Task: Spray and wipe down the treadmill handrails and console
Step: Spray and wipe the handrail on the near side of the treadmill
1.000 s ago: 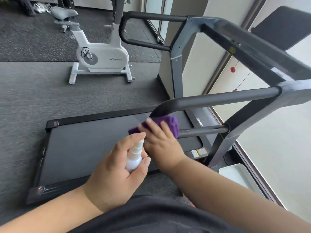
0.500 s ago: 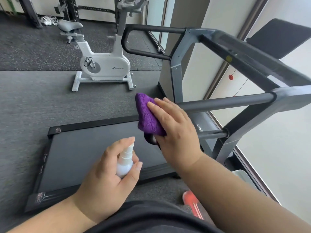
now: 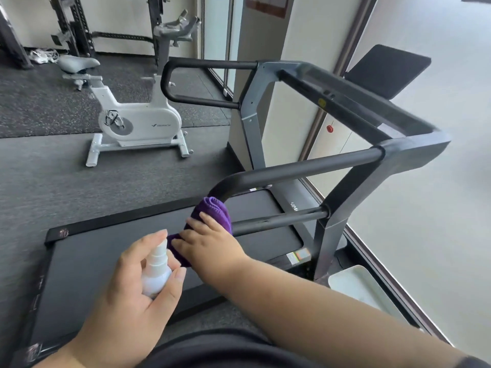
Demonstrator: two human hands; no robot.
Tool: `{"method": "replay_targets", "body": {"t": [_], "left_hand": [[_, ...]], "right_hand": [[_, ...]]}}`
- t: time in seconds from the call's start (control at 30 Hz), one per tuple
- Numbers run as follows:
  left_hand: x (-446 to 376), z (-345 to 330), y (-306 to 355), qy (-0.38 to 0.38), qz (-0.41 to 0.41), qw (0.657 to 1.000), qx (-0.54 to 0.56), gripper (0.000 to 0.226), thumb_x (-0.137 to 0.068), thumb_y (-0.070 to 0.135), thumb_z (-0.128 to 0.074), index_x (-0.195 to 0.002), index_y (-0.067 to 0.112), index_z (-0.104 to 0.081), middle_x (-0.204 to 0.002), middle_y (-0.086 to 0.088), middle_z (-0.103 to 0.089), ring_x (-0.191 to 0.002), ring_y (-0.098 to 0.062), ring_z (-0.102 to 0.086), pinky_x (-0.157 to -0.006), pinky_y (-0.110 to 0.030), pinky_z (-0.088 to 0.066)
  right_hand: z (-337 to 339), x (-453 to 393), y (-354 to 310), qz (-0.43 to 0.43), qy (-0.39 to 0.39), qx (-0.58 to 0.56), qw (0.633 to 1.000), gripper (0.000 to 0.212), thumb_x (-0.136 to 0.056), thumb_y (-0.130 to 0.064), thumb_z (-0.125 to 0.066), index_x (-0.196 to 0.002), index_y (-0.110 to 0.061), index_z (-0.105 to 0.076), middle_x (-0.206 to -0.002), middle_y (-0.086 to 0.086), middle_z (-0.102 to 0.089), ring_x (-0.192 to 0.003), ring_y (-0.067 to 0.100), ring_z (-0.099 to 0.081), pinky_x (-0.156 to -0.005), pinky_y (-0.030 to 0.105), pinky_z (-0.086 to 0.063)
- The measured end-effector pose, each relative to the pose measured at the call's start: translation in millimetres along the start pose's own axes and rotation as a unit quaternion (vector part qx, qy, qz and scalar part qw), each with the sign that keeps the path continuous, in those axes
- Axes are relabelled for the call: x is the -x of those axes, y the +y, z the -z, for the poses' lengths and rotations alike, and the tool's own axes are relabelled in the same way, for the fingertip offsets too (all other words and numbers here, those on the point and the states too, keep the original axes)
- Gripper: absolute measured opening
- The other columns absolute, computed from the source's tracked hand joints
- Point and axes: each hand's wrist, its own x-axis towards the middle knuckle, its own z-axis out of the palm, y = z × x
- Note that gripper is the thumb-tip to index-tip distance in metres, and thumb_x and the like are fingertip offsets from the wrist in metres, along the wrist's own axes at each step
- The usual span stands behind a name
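The treadmill's near black handrail [image 3: 305, 170] loops round at its left end. My right hand [image 3: 210, 241] presses a purple cloth [image 3: 214, 211] against that curved end, fingers wrapped over the cloth. My left hand [image 3: 132, 296] grips a small white spray bottle [image 3: 156, 272], index finger on its top, just left of the cloth. The far handrail [image 3: 191, 81] and the grey console bar [image 3: 353, 102] stand beyond. A black panel [image 3: 385, 73] rises behind the console.
The black treadmill belt [image 3: 111, 261] lies under my hands. A white exercise bike [image 3: 135, 120] stands on the grey floor to the far left. A white tray [image 3: 361, 288] sits by the treadmill's right foot, along the window wall [image 3: 425, 208].
My right hand carried the cloth from the lower bend up over the top of the loop, then back down round the curved end. The left hand kept hold of the bottle.
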Motion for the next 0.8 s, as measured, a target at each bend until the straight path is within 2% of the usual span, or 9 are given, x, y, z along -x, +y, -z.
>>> {"method": "replay_targets", "body": {"t": [0.23,0.3,0.37,0.47,0.53,0.6,0.7,0.77,0.8], "left_hand": [[-2.1,-15.8,5.7,-0.012,0.006,1.000,-0.004,0.063,-0.082,0.039,-0.059,-0.139,0.049,-0.035,-0.100,0.020,-0.063,-0.089,0.006,-0.062,-0.081,0.002,-0.039],[-2.6,-22.7,7.2,-0.021,0.010,1.000,-0.011,0.062,-0.082,0.041,-0.058,-0.138,0.051,-0.035,-0.099,0.021,-0.064,-0.086,0.006,-0.062,-0.079,0.003,-0.038],[-5.7,-31.2,10.5,-0.029,0.012,0.999,-0.015,0.062,-0.081,0.042,-0.058,-0.138,0.052,-0.035,-0.099,0.020,-0.064,-0.083,0.006,-0.063,-0.077,0.004,-0.038],[-11.4,-49.8,15.3,-0.045,0.014,0.999,-0.016,0.062,-0.079,0.043,-0.059,-0.136,0.055,-0.037,-0.098,0.022,-0.065,-0.080,0.007,-0.063,-0.076,0.004,-0.039],[-14.2,-64.2,17.7,-0.056,0.017,0.998,-0.021,0.062,-0.078,0.045,-0.059,-0.135,0.057,-0.037,-0.096,0.022,-0.066,-0.077,0.006,-0.064,-0.075,0.002,-0.040],[-17.1,-78.1,20.6,-0.068,0.015,0.997,-0.029,0.062,-0.078,0.045,-0.059,-0.135,0.056,-0.038,-0.096,0.023,-0.065,-0.077,0.008,-0.063,-0.074,0.001,-0.040],[-24.4,-100.0,26.2,-0.086,0.020,0.996,-0.028,0.063,-0.078,0.045,-0.059,-0.136,0.056,-0.038,-0.096,0.022,-0.065,-0.079,0.008,-0.063,-0.075,0.002,-0.039],[-31.2,-115.7,30.3,-0.092,0.015,0.995,-0.029,0.063,-0.078,0.044,-0.059,-0.136,0.057,-0.037,-0.096,0.021,-0.065,-0.079,0.007,-0.063,-0.076,0.002,-0.038],[-34.0,-123.0,32.0,-0.094,0.014,0.995,-0.028,0.063,-0.078,0.043,-0.059,-0.136,0.057,-0.037,-0.095,0.021,-0.065,-0.078,0.006,-0.063,-0.075,0.002,-0.039]], "right_hand": [[-18.1,26.2,-0.3,-0.041,-0.032,-0.222,0.974,0.058,-0.092,-0.029,-0.066,-0.146,-0.026,-0.045,-0.150,-0.001,-0.046,-0.146,0.023,-0.026,-0.120,0.045,-0.004],[-16.5,38.7,3.2,-0.103,-0.019,-0.375,0.921,0.055,-0.087,-0.032,-0.069,-0.140,-0.031,-0.052,-0.142,-0.007,-0.054,-0.137,0.016,-0.040,-0.118,0.041,-0.021],[-11.6,55.6,6.2,-0.195,0.020,-0.538,0.820,0.046,-0.080,-0.042,-0.067,-0.125,-0.043,-0.059,-0.120,-0.018,-0.065,-0.111,0.000,-0.057,-0.100,0.025,-0.042],[-11.2,80.8,11.5,-0.279,0.067,-0.643,0.710,0.041,-0.075,-0.049,-0.067,-0.116,-0.050,-0.061,-0.102,-0.027,-0.069,-0.095,-0.007,-0.064,-0.086,0.016,-0.047],[-11.2,95.7,19.5,-0.302,0.093,-0.661,0.681,0.038,-0.077,-0.046,-0.069,-0.115,-0.050,-0.062,-0.103,-0.022,-0.071,-0.096,-0.002,-0.066,-0.091,0.027,-0.052],[-8.5,110.2,31.2,-0.310,0.135,-0.665,0.666,0.036,-0.080,-0.041,-0.069,-0.112,-0.053,-0.062,-0.104,-0.020,-0.072,-0.096,0.000,-0.067,-0.088,0.023,-0.053],[5.8,125.0,55.7,-0.309,0.223,-0.660,0.647,0.028,-0.085,-0.028,-0.065,-0.105,-0.047,-0.064,-0.089,-0.019,-0.071,-0.073,-0.001,-0.065,-0.067,0.016,-0.053],[16.8,129.5,79.4,-0.331,0.291,-0.665,0.603,0.020,-0.088,-0.023,-0.061,-0.103,-0.036,-0.064,-0.075,-0.008,-0.067,-0.060,0.006,-0.060,-0.053,0.021,-0.051],[19.6,130.7,93.3,-0.354,0.325,-0.657,0.580,0.021,-0.087,-0.027,-0.061,-0.105,-0.036,-0.064,-0.077,-0.007,-0.069,-0.063,0.006,-0.063,-0.056,0.022,-0.052]]}}
